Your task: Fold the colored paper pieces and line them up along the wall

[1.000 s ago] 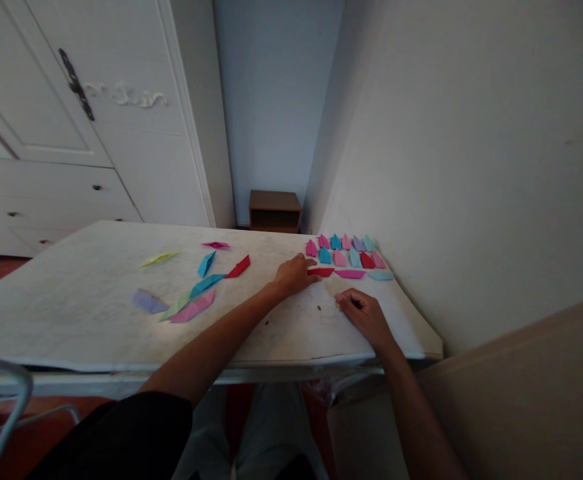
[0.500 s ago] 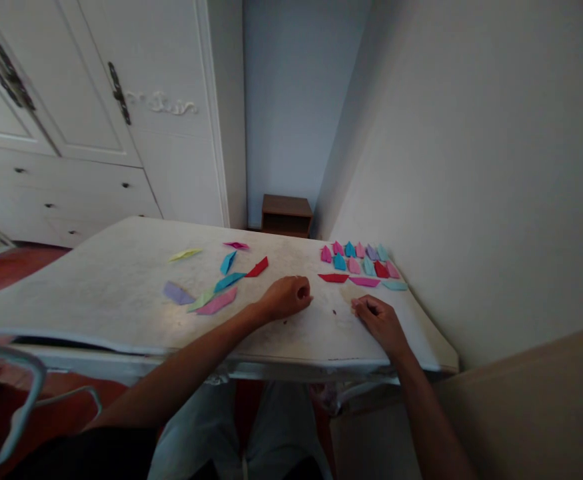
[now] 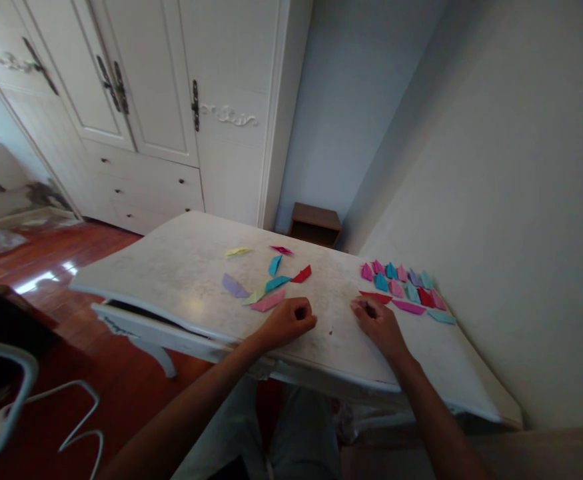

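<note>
- Boat-shaped folded papers lie on the white tabletop [image 3: 211, 293] in two groups; I read the clock from midway between the hands, twelve pointing away from the person.
- At ten o'clock I count eight, loosely scattered; a pink folded paper [image 3: 268, 302] is just beside the left hand [image 3: 291, 323].
- At two o'clock, more stand packed in two rows, with a line of three in front: a red folded paper [image 3: 378, 297], a magenta one [image 3: 409, 307] and a mint one [image 3: 442, 317].
- Left hand: curled into a loose fist around a dark hollow.
- Right hand [image 3: 378, 327]: curled, just in front of the red folded paper; I can't tell whether its fingertips pinch anything, or whether it touches that paper.
- Around: white wardrobe [image 3: 161, 100] at eleven, brown cabinet [image 3: 316, 215] at twelve, pale wall [image 3: 511, 200] hemming the table at two, bent tubular frame [image 3: 31, 373] at eight.
- Cut off or unclear to me: both forearms run out of view and cover part of the table's front edge; clear wrapping below it at six is murky.
</note>
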`<act>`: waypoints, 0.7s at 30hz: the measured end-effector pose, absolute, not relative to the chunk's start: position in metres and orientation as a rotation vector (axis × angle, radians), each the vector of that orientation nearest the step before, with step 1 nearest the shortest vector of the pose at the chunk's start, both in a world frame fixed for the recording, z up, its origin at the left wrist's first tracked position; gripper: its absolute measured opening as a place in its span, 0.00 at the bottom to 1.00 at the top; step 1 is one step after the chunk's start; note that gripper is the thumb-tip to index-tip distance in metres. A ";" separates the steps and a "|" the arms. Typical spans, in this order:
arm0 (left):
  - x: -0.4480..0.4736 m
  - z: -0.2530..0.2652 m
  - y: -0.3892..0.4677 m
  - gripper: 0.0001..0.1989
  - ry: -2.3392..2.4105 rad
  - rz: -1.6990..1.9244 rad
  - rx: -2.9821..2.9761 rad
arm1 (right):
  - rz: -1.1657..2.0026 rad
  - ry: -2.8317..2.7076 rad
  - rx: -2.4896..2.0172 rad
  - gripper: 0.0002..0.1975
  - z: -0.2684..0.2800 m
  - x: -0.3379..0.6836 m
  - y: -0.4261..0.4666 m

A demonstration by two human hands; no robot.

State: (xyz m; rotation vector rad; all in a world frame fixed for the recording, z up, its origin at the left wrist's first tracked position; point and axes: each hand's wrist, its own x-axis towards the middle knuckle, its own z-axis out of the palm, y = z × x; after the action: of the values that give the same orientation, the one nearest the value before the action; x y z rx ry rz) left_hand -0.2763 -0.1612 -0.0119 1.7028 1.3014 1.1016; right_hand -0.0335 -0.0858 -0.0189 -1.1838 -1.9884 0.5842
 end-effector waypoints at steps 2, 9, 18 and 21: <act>-0.276 -0.012 -0.160 0.10 1.290 1.096 1.721 | 0.552 -2.102 -1.148 0.17 -0.015 -0.064 -0.072; -0.278 -0.019 -0.163 0.10 1.244 1.145 1.692 | 0.309 -2.521 -1.197 0.22 -0.007 -0.145 -0.013; -0.279 -0.018 -0.164 0.11 1.244 1.162 1.674 | 0.354 -2.674 -1.016 0.11 -0.002 -0.146 0.006; -0.279 -0.016 -0.164 0.12 1.267 1.148 1.704 | 0.418 -2.629 -1.019 0.07 0.004 -0.133 -0.008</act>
State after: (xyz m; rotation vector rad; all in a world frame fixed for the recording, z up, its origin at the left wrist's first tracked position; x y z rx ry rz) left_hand -0.2787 -0.1644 -0.0164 1.7039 1.2674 1.1478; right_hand -0.1334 -0.0081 0.0045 -1.0186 -2.6289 0.4176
